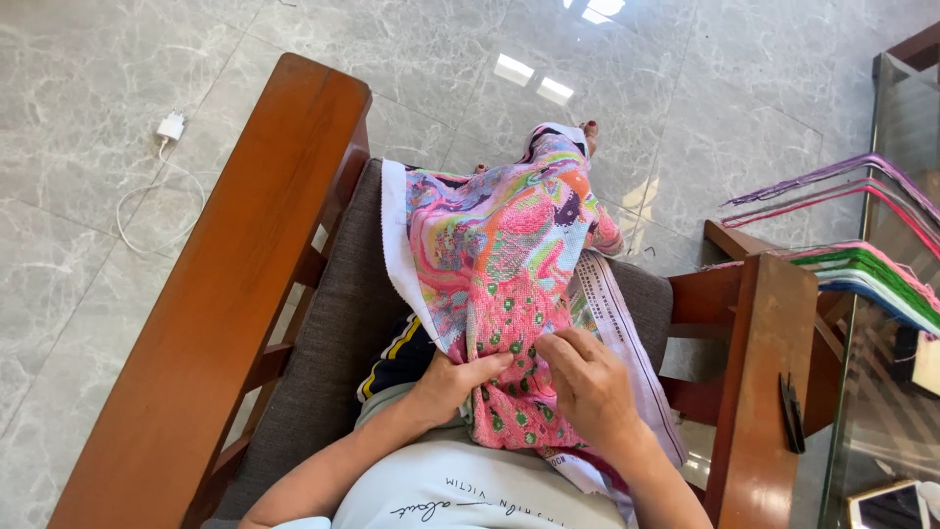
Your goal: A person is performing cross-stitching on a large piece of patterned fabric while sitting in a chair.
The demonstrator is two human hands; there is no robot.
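A large cross-stitch cloth (499,255), mostly pink with green, orange and blue patches and a white border, lies draped over my lap and legs. My left hand (452,380) grips a fold of the cloth from underneath at its near edge, thumb on top. My right hand (590,384) rests on the pink stitched area just to the right, fingertips pinched together on the fabric; whether they hold a needle is too small to tell. The two hands are almost touching.
I sit in a wooden armchair with a grey cushion (323,362); its left armrest (235,284) and right armrest (769,392) flank me. Small black scissors (791,411) lie on the right armrest. Coloured thread skeins (862,269) hang over a glass table. A white charger (170,127) lies on the tiled floor.
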